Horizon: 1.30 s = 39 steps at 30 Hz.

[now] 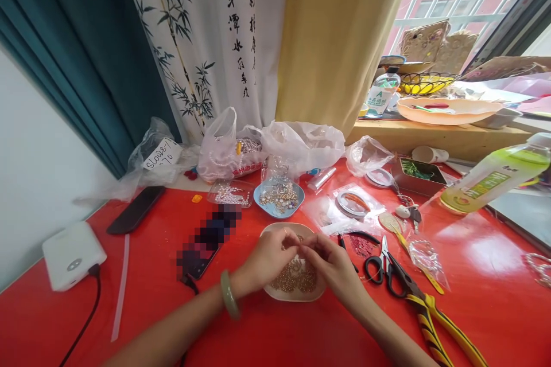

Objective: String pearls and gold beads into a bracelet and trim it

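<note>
My left hand (275,255), with a green bangle (229,295) on its wrist, meets my right hand (329,258) above a white dish (297,297). Both hands are closed in a pinch, fingertips almost touching. Whatever lies between the fingertips is too small to make out. Small gold-coloured beads (288,282) cover much of the dish's bottom, partly hidden under the hands. Just behind stands a blue dish (279,212) of mixed gold and pearly beads. A clear tray (232,194) of pale beads is beside it.
Right of the hands lie black-handled scissors (381,266), yellow-black pliers (424,298) and a yellow tweezer-like tool (430,281). A drink bottle (495,175) leans at the right. A phone (202,258), a white box with a cable (73,255) and a black case (135,210) lie left.
</note>
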Available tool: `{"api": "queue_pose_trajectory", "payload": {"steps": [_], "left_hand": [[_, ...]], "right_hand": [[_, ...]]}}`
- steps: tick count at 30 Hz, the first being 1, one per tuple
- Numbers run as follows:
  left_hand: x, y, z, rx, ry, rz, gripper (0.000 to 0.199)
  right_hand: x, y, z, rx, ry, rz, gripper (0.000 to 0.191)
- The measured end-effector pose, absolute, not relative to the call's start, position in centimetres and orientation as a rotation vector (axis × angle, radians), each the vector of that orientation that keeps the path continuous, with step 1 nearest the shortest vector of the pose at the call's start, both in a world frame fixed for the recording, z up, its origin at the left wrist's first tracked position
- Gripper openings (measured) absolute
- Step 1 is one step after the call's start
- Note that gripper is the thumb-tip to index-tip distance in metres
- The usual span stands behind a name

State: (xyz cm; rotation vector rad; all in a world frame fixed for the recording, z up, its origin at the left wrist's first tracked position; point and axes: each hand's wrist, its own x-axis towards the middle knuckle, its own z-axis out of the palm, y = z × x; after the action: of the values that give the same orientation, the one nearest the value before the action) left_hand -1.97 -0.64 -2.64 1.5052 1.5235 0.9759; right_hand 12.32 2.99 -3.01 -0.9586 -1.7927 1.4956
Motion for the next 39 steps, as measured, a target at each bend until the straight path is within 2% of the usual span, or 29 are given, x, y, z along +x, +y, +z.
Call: {"api": "queue_pose_trajectory", "payload": {"steps": [3,6,12,39], "left_hand": [[-1.9,-0.5,-2.5,1.162,1.326,1.111,0.007],[-2.0,-0.6,-2.4,0.918,1.186,1.162,0.015],[-2.5,-0.5,-2.8,0.677,1.051,1.223,0.019],[-2.7,-0.2,-3.2,0.554,0.951,1.289,0.017]], "right_hand": [[12.4,2.9,-2.9,-0.979,-1.765,1.473,0.02],[12.4,2.8,-2.9,-0.987,-1.734,1.462,0.021],[12.1,2.5,-3.1,-1.01,-1.722,1.43,0.022],[12.2,1.9,-4.1,-1.035,-1.693,1.245,0.013]]}}
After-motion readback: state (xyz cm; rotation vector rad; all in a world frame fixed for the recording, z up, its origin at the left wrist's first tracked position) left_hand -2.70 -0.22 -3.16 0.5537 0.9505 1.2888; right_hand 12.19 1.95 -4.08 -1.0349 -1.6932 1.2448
